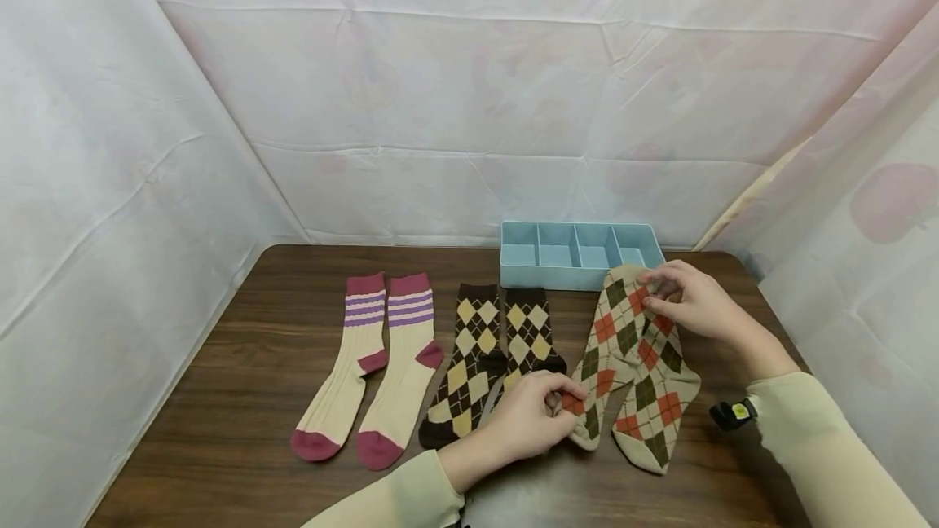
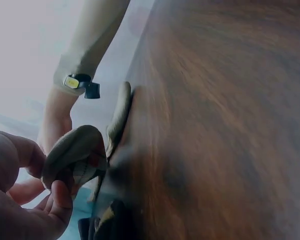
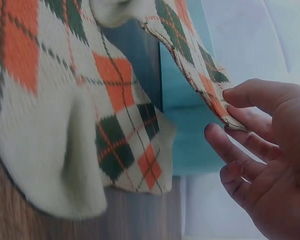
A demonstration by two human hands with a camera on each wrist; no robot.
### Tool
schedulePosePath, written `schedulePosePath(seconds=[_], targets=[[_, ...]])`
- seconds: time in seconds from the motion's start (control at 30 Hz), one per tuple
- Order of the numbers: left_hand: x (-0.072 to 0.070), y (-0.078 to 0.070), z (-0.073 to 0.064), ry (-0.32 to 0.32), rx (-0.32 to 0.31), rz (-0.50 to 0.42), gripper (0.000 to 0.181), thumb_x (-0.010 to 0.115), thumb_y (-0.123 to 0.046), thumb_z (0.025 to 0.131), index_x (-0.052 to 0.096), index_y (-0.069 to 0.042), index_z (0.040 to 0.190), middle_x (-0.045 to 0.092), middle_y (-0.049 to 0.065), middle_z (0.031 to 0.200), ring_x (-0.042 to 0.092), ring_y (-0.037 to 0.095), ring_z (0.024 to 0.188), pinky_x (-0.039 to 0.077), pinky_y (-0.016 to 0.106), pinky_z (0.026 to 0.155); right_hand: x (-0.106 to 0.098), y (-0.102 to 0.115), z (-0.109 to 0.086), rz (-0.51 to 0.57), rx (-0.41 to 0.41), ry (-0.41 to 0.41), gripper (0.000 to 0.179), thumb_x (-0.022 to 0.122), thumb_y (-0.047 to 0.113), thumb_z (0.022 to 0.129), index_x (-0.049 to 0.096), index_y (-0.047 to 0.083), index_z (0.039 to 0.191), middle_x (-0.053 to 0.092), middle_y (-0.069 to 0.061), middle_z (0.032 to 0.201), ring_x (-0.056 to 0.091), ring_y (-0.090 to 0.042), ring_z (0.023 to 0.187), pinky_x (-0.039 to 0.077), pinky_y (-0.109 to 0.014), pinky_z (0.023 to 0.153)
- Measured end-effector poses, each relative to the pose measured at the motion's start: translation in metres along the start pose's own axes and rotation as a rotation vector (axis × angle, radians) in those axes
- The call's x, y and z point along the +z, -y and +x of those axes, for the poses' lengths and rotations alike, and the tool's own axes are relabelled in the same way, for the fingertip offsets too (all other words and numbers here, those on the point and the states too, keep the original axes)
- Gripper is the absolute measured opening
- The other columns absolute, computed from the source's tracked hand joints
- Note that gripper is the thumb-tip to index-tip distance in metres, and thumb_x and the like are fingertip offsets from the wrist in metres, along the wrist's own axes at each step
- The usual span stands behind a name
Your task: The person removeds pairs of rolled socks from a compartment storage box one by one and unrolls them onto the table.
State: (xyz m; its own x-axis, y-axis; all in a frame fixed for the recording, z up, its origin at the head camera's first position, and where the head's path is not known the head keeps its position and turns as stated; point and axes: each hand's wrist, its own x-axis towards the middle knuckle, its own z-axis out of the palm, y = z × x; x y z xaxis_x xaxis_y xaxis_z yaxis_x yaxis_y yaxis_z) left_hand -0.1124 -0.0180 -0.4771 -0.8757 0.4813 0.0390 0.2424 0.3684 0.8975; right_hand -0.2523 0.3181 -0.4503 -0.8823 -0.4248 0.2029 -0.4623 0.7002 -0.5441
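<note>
A beige argyle sock (image 1: 607, 324) with orange and dark green diamonds stretches between the two hands. My left hand (image 1: 530, 418) pinches it by the foot, near the toe. At the cuff end, thumb and fingers of my right hand (image 1: 693, 300) pinch the edge. In the left wrist view the foot of the sock (image 2: 72, 150) stands raised off the table. The matching argyle sock (image 1: 653, 414) lies on the table to the right, its upper part overlapped by the held one. My left hand partly covers a dark brown argyle sock (image 1: 530, 332).
Another dark brown argyle sock (image 1: 469, 357) lies left of that one. Two cream socks with purple stripes, one left (image 1: 345, 365) and one right (image 1: 402, 365), lie farther left. A blue four-part box (image 1: 553, 277) stands at the back edge of the wooden table (image 1: 242, 398), before white curtains.
</note>
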Motion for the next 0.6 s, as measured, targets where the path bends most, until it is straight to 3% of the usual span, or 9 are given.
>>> schedulePosePath(seconds=[0.23,0.47,0.6], targets=[[-0.003,0.004,-0.006,0.017,-0.04,0.057,0.033,0.073,0.002,0.085,0.082,-0.013,0.113,0.059,-0.012,0.086,0.051,-0.002,0.07,0.047,0.019,0.066,0.012,0.003,0.006,0.031,-0.037,0.055,0.038,0.079,0.011,0.102,0.069,0.004,0.138,0.061,-0.017,0.136,0.072,-0.025,0.095,0.056,-0.032,0.068],[0.0,0.005,-0.009,0.054,0.01,0.158,0.029,0.079,-0.001,0.085,0.081,-0.012,0.112,0.06,-0.013,0.086,0.05,-0.004,0.071,0.046,0.017,0.065,0.025,0.005,0.008,0.031,-0.042,0.103,0.04,0.079,0.011,0.102,0.068,0.003,0.14,0.06,-0.019,0.138,0.071,-0.025,0.097,0.059,-0.041,0.078],[0.002,0.006,-0.009,0.085,0.018,0.246,0.029,0.088,-0.01,0.085,0.081,-0.016,0.113,0.064,-0.018,0.089,0.052,-0.005,0.078,0.047,0.016,0.072,0.036,0.0,0.011,0.025,-0.039,0.132,0.042,0.08,0.008,0.101,0.068,0.002,0.14,0.059,-0.022,0.139,0.071,-0.023,0.095,0.059,-0.038,0.075]])
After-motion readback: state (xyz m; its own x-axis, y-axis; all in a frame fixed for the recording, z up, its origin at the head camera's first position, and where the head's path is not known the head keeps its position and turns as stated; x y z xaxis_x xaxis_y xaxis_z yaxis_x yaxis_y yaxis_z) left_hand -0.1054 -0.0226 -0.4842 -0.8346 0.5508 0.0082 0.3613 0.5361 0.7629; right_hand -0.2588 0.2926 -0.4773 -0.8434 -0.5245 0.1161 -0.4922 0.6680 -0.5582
